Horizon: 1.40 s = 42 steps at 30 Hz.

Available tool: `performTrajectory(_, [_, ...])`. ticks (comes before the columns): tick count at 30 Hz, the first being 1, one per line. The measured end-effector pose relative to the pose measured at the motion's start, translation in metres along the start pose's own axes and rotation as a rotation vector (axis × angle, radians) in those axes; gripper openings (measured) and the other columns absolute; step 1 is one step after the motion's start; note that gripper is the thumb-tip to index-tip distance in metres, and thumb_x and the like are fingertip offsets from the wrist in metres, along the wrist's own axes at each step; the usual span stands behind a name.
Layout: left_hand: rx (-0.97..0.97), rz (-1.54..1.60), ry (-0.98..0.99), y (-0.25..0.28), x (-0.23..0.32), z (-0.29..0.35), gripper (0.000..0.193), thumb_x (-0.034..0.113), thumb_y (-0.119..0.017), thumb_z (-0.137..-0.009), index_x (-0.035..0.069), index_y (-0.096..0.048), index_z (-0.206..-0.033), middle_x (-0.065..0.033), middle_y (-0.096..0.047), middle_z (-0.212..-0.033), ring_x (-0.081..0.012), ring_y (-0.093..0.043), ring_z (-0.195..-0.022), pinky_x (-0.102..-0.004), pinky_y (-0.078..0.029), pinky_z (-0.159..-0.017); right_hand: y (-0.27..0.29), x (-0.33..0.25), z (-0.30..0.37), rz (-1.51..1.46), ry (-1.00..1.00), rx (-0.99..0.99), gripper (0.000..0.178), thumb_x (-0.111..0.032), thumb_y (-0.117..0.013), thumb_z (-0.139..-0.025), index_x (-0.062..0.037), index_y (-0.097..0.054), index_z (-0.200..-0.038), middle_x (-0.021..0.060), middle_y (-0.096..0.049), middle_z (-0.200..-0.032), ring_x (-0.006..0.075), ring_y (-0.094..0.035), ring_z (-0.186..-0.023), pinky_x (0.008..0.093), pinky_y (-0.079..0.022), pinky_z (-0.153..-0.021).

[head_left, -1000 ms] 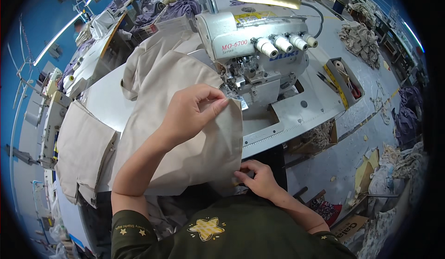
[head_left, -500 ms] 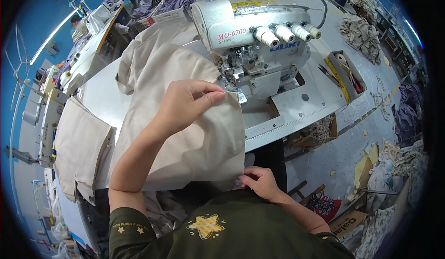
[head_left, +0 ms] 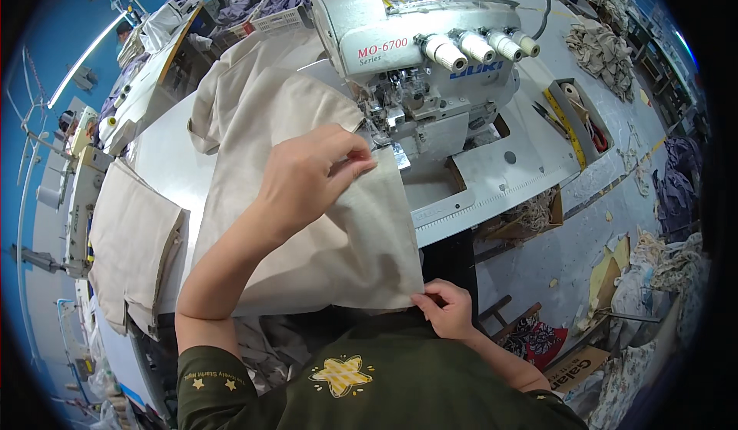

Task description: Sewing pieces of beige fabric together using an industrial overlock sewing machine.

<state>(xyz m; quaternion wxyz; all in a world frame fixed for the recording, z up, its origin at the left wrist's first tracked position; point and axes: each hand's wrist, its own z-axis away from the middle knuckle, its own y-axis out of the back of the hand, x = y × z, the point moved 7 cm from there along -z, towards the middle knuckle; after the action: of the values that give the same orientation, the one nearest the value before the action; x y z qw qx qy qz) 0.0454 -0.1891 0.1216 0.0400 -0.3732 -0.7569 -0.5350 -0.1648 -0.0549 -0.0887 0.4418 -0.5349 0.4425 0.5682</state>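
A large beige fabric piece [head_left: 307,253] lies over the table, its far part bunched and folded beside the overlock sewing machine [head_left: 430,53]. Close to the machine's presser foot, my left hand [head_left: 315,168] pinches the fabric near its right edge. My right hand [head_left: 446,307] grips the near right corner of the same piece at the table's front, close to my body. Between the two hands the edge runs fairly straight. The fabric passes near the needle area, where the machine's parts hide its exact position.
A stack of beige cut pieces [head_left: 134,245] lies at the left. Right of the machine, a grey tray [head_left: 580,122] holds a thread cone and tools, with a yellow measuring tape along it. Fabric scraps [head_left: 600,61] heap at the far right; a box of thread waste [head_left: 530,218] sits below the table.
My right hand has shifted slightly right, drawing the fabric corner with it, and the edge now slants more. My left hand keeps its pinch near the machine, its fingers a little more curled.
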Motion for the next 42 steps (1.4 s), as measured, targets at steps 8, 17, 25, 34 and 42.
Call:
performTrajectory(8, [0.030, -0.051, -0.117, -0.003, -0.003, -0.006, 0.006, 0.016, -0.074, -0.084, 0.012, -0.075, -0.089, -0.0032, -0.064, -0.083, -0.0227, -0.064, -0.072, -0.0335, -0.050, -0.062, 0.017, -0.027, 0.002, 0.095, 0.328, 0.044, 0.011, -0.003, -0.079, -0.085, 0.0009, -0.070, -0.090, 0.0086, -0.069, -0.083, 0.0111, -0.063, -0.065, 0.0222, -0.048, -0.057])
performTrajectory(17, [0.021, -0.073, -0.111, -0.006, -0.003, -0.005, 0.010, 0.011, -0.077, -0.083, 0.008, -0.077, -0.093, -0.0044, -0.065, -0.085, -0.0183, -0.064, -0.071, -0.0299, -0.049, -0.063, 0.016, -0.048, 0.001, 0.187, 0.510, 0.099, 0.013, -0.002, -0.081, -0.080, -0.0021, -0.074, -0.092, 0.0088, -0.070, -0.079, 0.0147, -0.062, -0.058, 0.0247, -0.047, -0.052])
performTrajectory(25, [0.017, -0.129, -0.099, -0.002, -0.004, 0.000, 0.012, 0.014, -0.075, -0.084, 0.015, -0.079, -0.095, -0.0008, -0.064, -0.086, -0.0210, -0.062, -0.071, -0.0340, -0.049, -0.062, 0.015, -0.004, -0.001, -0.050, -0.054, 0.025, 0.016, -0.006, -0.079, -0.084, -0.0003, -0.072, -0.097, 0.0051, -0.071, -0.081, 0.0068, -0.060, -0.061, 0.0217, -0.046, -0.054])
performTrajectory(34, [-0.022, -0.070, -0.140, -0.003, -0.014, -0.006, 0.020, 0.001, -0.077, -0.080, 0.009, -0.078, -0.098, -0.0040, -0.063, -0.085, -0.0167, -0.062, -0.075, -0.0285, -0.049, -0.065, 0.025, -0.032, 0.007, 0.057, 0.241, 0.195, 0.011, 0.000, -0.080, -0.082, -0.0021, -0.071, -0.088, 0.0067, -0.069, -0.079, 0.0085, -0.059, -0.060, 0.0220, -0.044, -0.052])
performTrajectory(42, [-0.025, -0.134, -0.154, 0.002, -0.043, -0.028, 0.018, 0.011, -0.067, -0.084, 0.014, -0.079, -0.096, -0.0061, -0.069, -0.094, -0.0252, -0.068, -0.085, -0.0336, -0.054, -0.074, 0.018, -0.065, -0.020, 0.092, 0.354, 0.127, 0.010, 0.002, -0.078, -0.082, -0.0005, -0.071, -0.087, 0.0060, -0.069, -0.080, 0.0079, -0.057, -0.060, 0.0215, -0.042, -0.052])
